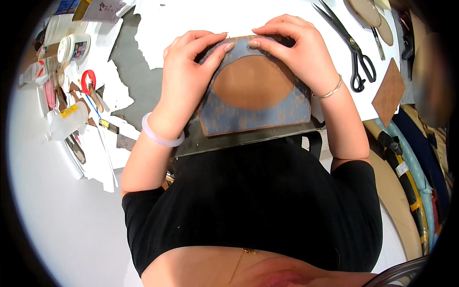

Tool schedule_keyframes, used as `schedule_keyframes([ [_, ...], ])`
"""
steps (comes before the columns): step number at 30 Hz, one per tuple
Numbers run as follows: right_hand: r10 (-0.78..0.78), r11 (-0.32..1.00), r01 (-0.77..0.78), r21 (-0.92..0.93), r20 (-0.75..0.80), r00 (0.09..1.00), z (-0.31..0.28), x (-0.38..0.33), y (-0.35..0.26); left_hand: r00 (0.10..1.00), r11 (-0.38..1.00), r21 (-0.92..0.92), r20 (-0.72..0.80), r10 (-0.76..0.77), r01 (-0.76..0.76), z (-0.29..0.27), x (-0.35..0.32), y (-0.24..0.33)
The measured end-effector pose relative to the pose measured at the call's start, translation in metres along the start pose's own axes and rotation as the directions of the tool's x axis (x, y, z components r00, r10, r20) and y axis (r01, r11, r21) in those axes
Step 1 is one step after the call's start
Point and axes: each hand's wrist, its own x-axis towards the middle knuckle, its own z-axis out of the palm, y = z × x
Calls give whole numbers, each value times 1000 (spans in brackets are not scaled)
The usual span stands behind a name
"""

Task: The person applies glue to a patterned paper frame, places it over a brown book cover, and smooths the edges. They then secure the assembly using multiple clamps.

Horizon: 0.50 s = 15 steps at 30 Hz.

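A blue patterned fabric panel [248, 117] with brown edging lies flat at the near edge of the worktable. A tan oval leather piece [253, 82] sits in its middle. My left hand [189, 71] rests on the panel's left upper part, fingertips pressing the top edge. My right hand [299, 50] presses the top edge from the right, fingers curled down on it. The fingertips of both hands nearly meet at the top centre. Neither hand lifts the panel.
Black scissors [356, 52] lie to the right on white paper [191, 24]. A brown leather diamond piece [389, 93] sits at the right edge. On the left are a white glue bottle [67, 119], a white jar [74, 47], red-handled scissors [88, 81] and small tools. Fabric rolls [416, 177] stand at the right.
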Motion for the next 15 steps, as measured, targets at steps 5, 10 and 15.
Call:
schedule_keyframes([
  [5, -14, 992, 15, -127, 8, 1000, -1, 0, -4, 999, 1000, -21, -46, -23, 22, 6, -1, 1],
  [10, 38, 992, -36, -122, 16, 999, 1, -1, -4, 997, 997, -61, -67, -42, 37, 10, -3, -1],
  [15, 65, 990, -60, -125, 37, 997, 1, 1, -4, 996, 993, -104, -63, -62, 55, 12, -3, -5],
])
